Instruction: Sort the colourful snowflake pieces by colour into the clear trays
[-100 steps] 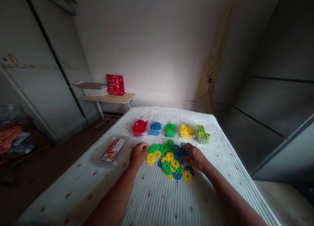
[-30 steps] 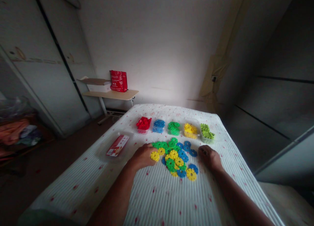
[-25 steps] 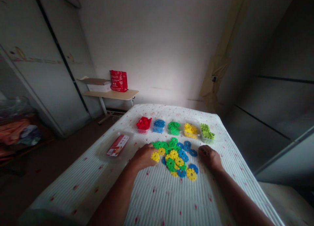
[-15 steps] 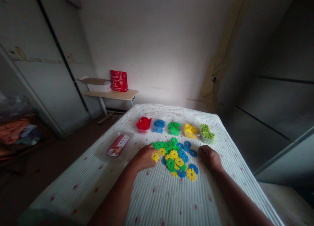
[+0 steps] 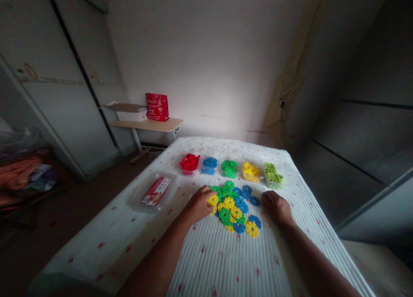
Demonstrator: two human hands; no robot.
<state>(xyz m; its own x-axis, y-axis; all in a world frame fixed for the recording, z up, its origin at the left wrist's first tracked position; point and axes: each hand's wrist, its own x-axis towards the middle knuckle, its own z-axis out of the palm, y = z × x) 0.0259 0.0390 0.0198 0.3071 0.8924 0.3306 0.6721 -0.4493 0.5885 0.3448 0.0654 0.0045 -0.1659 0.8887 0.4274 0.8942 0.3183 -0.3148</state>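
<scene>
A pile of flat plastic snowflake discs (image 5: 234,209) in green, yellow and blue lies on the white ribbed bed cover (image 5: 209,262). My left hand (image 5: 200,204) rests on the pile's left edge with fingers curled over the discs, fingertips at a yellow disc (image 5: 212,199). Whatever it grips is hidden under the fingers. My right hand (image 5: 275,206) lies knuckles up on the cover just right of the pile, fingers curled under, apart from the nearest blue disc (image 5: 254,200).
Behind the pile stands a row of clear tubs holding red (image 5: 189,163), blue (image 5: 209,164), green (image 5: 229,168), yellow (image 5: 251,171) and light green (image 5: 272,175) pieces. A clear box with a red card (image 5: 155,192) lies to the left. A side table (image 5: 148,125) stands by the wall.
My left hand has slid right onto the pile, covering the green discs at its left edge. Earlier the right hand left the blue discs and settled beside the pile, where it stays.
</scene>
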